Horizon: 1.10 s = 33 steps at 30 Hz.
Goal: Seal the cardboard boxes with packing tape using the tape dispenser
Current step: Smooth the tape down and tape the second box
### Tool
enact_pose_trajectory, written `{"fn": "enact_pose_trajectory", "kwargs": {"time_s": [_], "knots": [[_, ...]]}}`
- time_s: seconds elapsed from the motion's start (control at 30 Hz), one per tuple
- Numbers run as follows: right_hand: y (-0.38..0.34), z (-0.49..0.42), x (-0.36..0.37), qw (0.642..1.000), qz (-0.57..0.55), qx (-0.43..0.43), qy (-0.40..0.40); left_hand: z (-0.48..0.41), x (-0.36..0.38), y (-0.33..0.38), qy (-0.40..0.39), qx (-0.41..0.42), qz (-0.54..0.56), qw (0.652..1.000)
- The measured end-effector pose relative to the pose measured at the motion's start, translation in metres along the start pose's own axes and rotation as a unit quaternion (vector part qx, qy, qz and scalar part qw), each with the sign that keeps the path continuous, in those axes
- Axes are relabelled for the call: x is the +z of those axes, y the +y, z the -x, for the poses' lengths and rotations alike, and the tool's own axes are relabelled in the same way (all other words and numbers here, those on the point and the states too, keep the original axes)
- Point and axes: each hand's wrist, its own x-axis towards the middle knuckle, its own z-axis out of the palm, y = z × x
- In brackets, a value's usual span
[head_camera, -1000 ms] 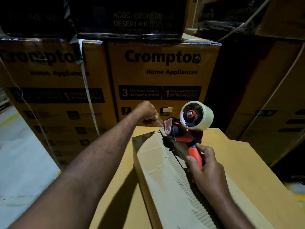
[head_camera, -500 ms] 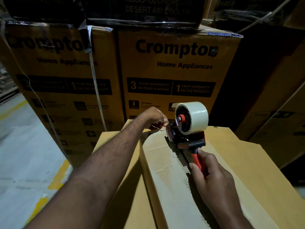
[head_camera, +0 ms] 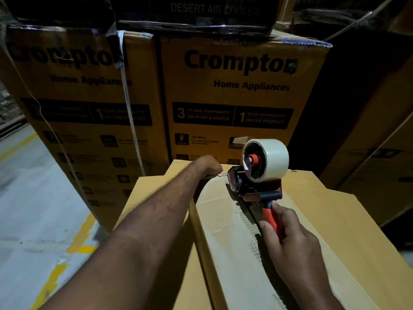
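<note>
Right hand [head_camera: 288, 240] wrapped round red handle of tape dispenser [head_camera: 252, 186]. Nose now down on centre seam at far end of cardboard box [head_camera: 348, 224]; a second ago it was held higher. Left hand [head_camera: 209, 166] has dropped to far edge, fingers hidden over it, so grip can't be told; likely anchoring tape end. Judged ready for pull-back along seam. Box sits on second carton [head_camera: 152, 182]. Crompton cartons [head_camera: 241, 90] stacked behind. Concrete floor [head_camera: 33, 209] at left, yellow line, dim light.

rear: Crompton cartons [head_camera: 241, 90] side by side | white strap [head_camera: 129, 113] down left carton's front | top: black-wrapped boxes [head_camera: 201, 14] | left: floor [head_camera: 33, 209], yellow line [head_camera: 82, 231]
</note>
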Motion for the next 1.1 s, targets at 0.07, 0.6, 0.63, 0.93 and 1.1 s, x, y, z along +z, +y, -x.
{"fn": "enact_pose_trajectory", "kwargs": {"time_s": [0.07, 0.6, 0.63, 0.93, 1.1], "knots": [[0.000, -0.001, -0.002, 1.000, 0.002, 0.002, -0.009, 0.003, 0.004, 0.005, 0.124, 0.012, -0.040, 0.991], [-0.009, 0.006, -0.041, 0.993, 0.079, -0.008, -0.083, 0.014, 0.026, -0.004, 0.110, 0.164, -0.056, 0.979], [-0.008, 0.010, -0.045, 0.992, 0.085, -0.009, -0.088, 0.014, 0.026, -0.005, 0.111, 0.165, -0.059, 0.978], [-0.011, 0.033, -0.056, 0.990, 0.101, -0.012, -0.102, 0.036, 0.045, -0.009, 0.124, 0.242, -0.211, 0.939], [-0.016, 0.031, -0.056, 0.989, 0.105, -0.021, -0.106, 0.043, 0.045, -0.012, 0.076, 0.219, -0.253, 0.939]]}}
